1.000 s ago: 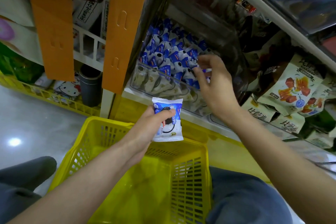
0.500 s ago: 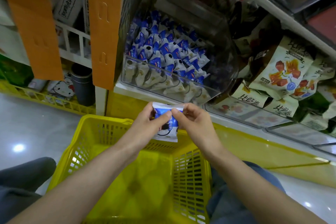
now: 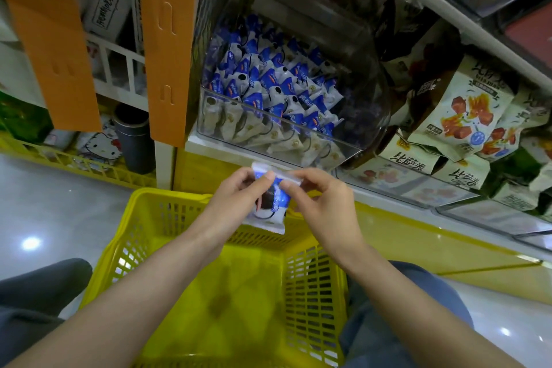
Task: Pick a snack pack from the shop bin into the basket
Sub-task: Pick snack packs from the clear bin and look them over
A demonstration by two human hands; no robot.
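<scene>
A blue-and-white snack pack [image 3: 273, 209] hangs upright over the far rim of the yellow basket [image 3: 313, 287]. My left hand [image 3: 236, 203] pinches its top left edge and my right hand [image 3: 319, 203] pinches its top right edge. The pack's middle is partly hidden by my fingers. Just above, the clear shop bin [image 3: 209, 116] holds several more of the same packs. The basket sits between my knees.
Beige snack bags [image 3: 463, 110] fill the bins to the right. An orange shelf upright [image 3: 167, 45] and a second orange panel [image 3: 50, 48] stand to the left, with a dark cylinder [image 3: 134, 140] and a low yellow crate [image 3: 74, 163] on the glossy floor.
My right hand came out of the bin and took hold of the pack's top edge beside my left hand. Both hands now hold it over the basket's far rim.
</scene>
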